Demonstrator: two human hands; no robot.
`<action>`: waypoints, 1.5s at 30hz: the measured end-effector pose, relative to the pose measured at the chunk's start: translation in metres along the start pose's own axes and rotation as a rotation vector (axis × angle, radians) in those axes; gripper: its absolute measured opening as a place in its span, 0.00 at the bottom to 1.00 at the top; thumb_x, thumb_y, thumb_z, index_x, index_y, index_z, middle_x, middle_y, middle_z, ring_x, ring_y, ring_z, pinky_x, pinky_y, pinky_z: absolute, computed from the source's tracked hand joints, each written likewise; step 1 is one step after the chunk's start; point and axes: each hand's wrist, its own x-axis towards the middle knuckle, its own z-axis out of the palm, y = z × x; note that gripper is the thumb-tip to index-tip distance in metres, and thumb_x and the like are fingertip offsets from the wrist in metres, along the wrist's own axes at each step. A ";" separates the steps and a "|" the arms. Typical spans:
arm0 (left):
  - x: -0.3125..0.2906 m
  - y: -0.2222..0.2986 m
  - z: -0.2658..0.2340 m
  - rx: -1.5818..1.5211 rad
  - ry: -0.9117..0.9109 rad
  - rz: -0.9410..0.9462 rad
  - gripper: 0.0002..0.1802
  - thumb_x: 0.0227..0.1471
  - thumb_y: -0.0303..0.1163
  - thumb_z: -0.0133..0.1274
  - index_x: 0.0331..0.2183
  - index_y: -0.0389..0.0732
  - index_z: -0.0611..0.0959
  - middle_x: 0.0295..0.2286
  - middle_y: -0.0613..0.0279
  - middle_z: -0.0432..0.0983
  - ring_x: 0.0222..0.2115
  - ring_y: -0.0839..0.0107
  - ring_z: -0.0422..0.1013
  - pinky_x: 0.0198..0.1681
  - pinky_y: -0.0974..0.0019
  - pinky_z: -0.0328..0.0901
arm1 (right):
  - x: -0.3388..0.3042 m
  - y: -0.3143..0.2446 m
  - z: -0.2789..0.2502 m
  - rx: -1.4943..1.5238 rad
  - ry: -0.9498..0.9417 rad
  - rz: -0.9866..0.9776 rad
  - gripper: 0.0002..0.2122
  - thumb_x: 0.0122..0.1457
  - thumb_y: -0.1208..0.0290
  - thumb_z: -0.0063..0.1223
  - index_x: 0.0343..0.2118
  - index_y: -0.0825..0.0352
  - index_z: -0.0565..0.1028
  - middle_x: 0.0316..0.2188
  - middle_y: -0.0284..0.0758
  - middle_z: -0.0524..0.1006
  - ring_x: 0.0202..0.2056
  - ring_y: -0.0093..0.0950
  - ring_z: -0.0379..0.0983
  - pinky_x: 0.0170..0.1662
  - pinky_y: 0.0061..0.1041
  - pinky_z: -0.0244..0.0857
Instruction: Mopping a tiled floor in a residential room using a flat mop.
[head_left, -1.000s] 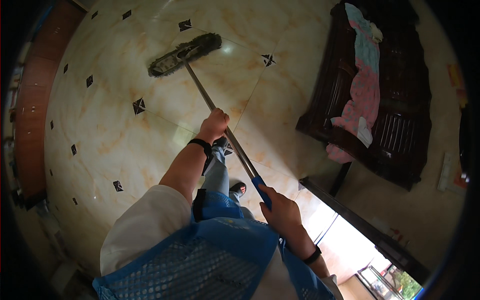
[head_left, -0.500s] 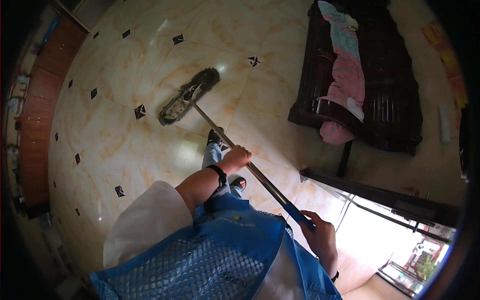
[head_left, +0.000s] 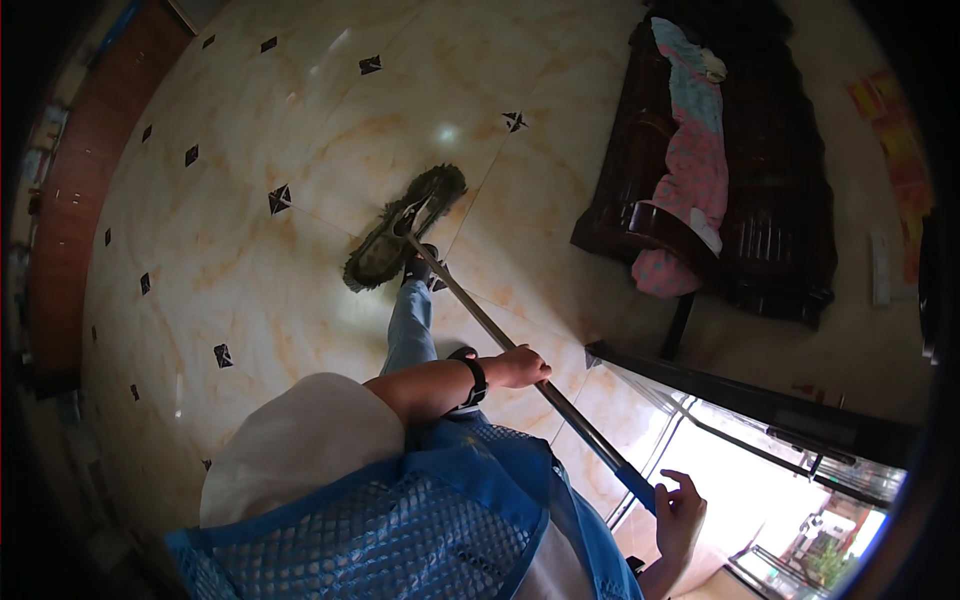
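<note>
A flat dust mop has a dark fringed head point(head_left: 405, 228) lying on the tiled floor, just ahead of my forward foot. Its metal pole point(head_left: 480, 315) slants down to the right and ends in a blue grip point(head_left: 635, 487). My left hand point(head_left: 520, 367) is wrapped round the middle of the pole, a black band on its wrist. At the blue end, my right hand point(head_left: 682, 515) holds the grip loosely, with some fingers lifted off it.
Right of the mop stands a dark wooden bench point(head_left: 625, 150) with a pink and pale blue cloth point(head_left: 692, 150) over it. Brown cabinets point(head_left: 85, 200) line the left edge. A dark-framed threshold point(head_left: 740, 395) and bright doorway point(head_left: 740, 475) lie at the lower right.
The mop head has come back toward me and slightly right, nearer my foot. Both hands have moved right and down with the pole, and my right fingers have loosened.
</note>
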 end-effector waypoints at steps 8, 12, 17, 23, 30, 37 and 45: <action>-0.006 -0.012 -0.030 0.070 -0.045 -0.056 0.07 0.48 0.36 0.45 0.25 0.45 0.76 0.22 0.58 0.75 0.27 0.57 0.72 0.34 0.56 0.63 | 0.022 -0.015 0.004 -0.071 -0.195 -0.070 0.14 0.43 0.72 0.62 0.35 0.61 0.76 0.15 0.35 0.75 0.16 0.25 0.71 0.20 0.22 0.62; -0.025 -0.037 -0.055 0.057 -0.098 -0.155 0.07 0.47 0.35 0.45 0.25 0.44 0.76 0.22 0.55 0.74 0.27 0.54 0.72 0.33 0.54 0.65 | 0.032 -0.049 0.017 -0.031 -0.282 -0.054 0.16 0.41 0.72 0.63 0.37 0.61 0.75 0.18 0.35 0.76 0.18 0.25 0.72 0.22 0.20 0.64; -0.054 -0.084 -0.097 0.001 -0.105 -0.319 0.10 0.46 0.39 0.45 0.26 0.47 0.78 0.24 0.55 0.75 0.30 0.53 0.72 0.33 0.53 0.66 | 0.058 -0.094 0.053 0.043 -0.309 -0.055 0.17 0.42 0.72 0.63 0.38 0.59 0.75 0.17 0.34 0.75 0.17 0.23 0.70 0.22 0.20 0.62; -0.108 -0.153 -0.200 0.132 -0.067 -0.471 0.10 0.46 0.40 0.45 0.27 0.48 0.77 0.26 0.56 0.76 0.34 0.54 0.72 0.33 0.53 0.67 | 0.109 -0.207 0.091 0.064 -0.377 -0.109 0.15 0.46 0.69 0.60 0.40 0.59 0.74 0.18 0.35 0.75 0.19 0.24 0.71 0.24 0.22 0.62; -0.208 -0.259 -0.308 0.351 0.134 -0.660 0.05 0.43 0.30 0.48 0.27 0.41 0.76 0.28 0.55 0.75 0.35 0.56 0.70 0.36 0.57 0.67 | 0.153 -0.377 0.160 0.049 -0.489 -0.489 0.17 0.49 0.64 0.53 0.44 0.56 0.69 0.19 0.37 0.75 0.23 0.36 0.74 0.27 0.30 0.67; -0.313 -0.324 -0.379 0.521 0.353 -0.718 0.13 0.41 0.26 0.50 0.35 0.41 0.72 0.32 0.55 0.70 0.41 0.57 0.64 0.46 0.61 0.60 | 0.170 -0.515 0.243 -0.086 -0.576 -0.801 0.19 0.50 0.65 0.48 0.46 0.60 0.65 0.24 0.43 0.75 0.26 0.40 0.73 0.29 0.38 0.67; -0.364 -0.337 -0.368 0.579 0.333 -0.805 0.16 0.43 0.26 0.47 0.40 0.43 0.71 0.37 0.59 0.69 0.47 0.60 0.61 0.53 0.61 0.55 | 0.152 -0.543 0.299 -0.193 -0.603 -0.914 0.21 0.48 0.69 0.49 0.48 0.61 0.64 0.17 0.39 0.73 0.21 0.40 0.72 0.25 0.39 0.65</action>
